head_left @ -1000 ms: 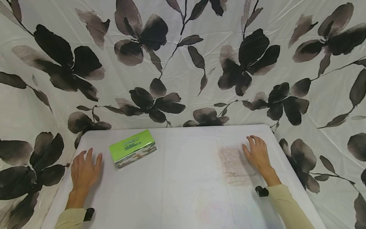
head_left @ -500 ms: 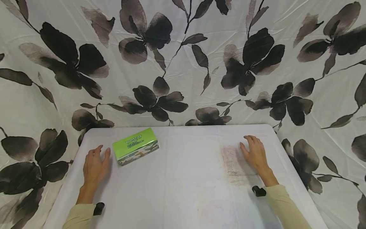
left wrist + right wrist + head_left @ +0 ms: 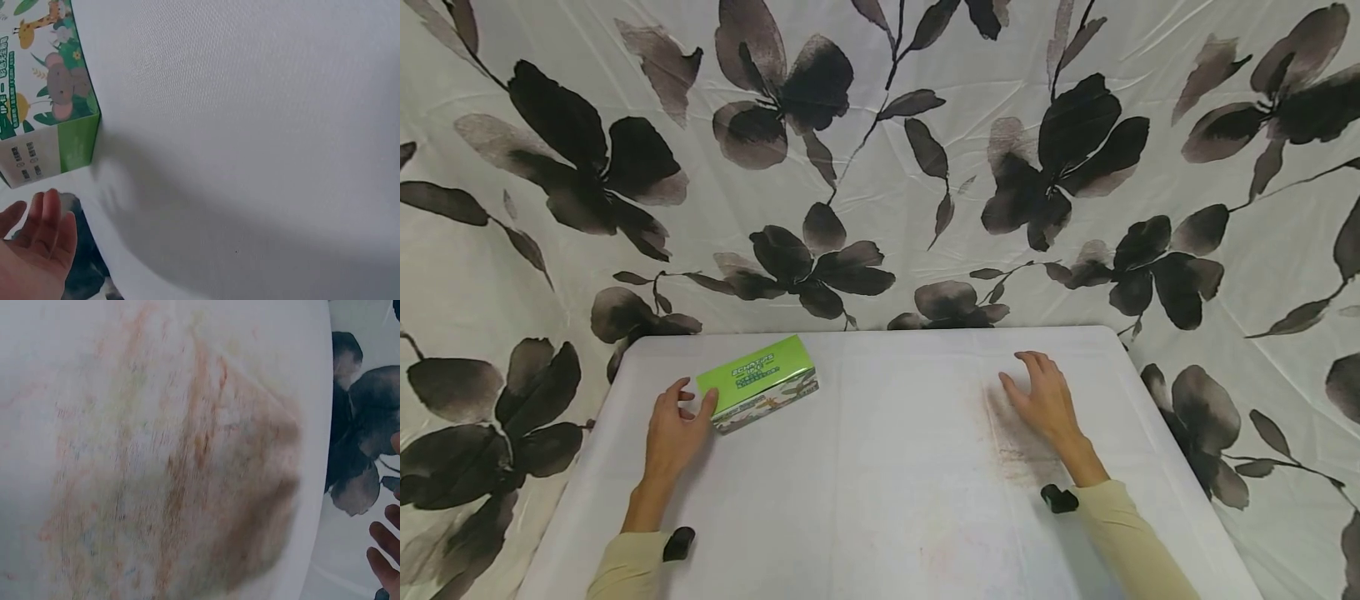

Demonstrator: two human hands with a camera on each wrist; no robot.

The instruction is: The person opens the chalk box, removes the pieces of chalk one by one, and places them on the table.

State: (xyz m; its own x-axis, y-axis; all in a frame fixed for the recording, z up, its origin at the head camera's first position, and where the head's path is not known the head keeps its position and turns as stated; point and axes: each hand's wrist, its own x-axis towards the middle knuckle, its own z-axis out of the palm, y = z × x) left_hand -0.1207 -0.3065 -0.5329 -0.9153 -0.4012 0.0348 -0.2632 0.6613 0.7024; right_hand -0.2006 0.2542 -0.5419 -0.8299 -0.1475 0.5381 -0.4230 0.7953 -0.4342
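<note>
A green box [image 3: 757, 385] with printed cartoon animals lies at the back left of the white table. My left hand [image 3: 676, 429] is at the box's left end, thumb overlapping its near corner in the head view and fingers apart. In the left wrist view, the box [image 3: 44, 87] shows a giraffe and an elephant on its side, and the left hand [image 3: 40, 240] has loosely bent fingers just off its end. My right hand [image 3: 1043, 404] hovers over the table's right side, fingers spread and holding nothing. Its fingertips [image 3: 378, 562] show at the edge of the right wrist view.
A brownish smudged stain [image 3: 187, 462] marks the white table [image 3: 880, 467] under the right hand. Behind and around the table hangs a white cloth [image 3: 940, 208] with dark flower prints. A small black device [image 3: 1060, 499] sits at the right wrist, another black device [image 3: 679, 543] at the left.
My left hand has moved right, up to the box's left end. The right hand has drifted left over the stain. The box stays in place; the view shifts slightly.
</note>
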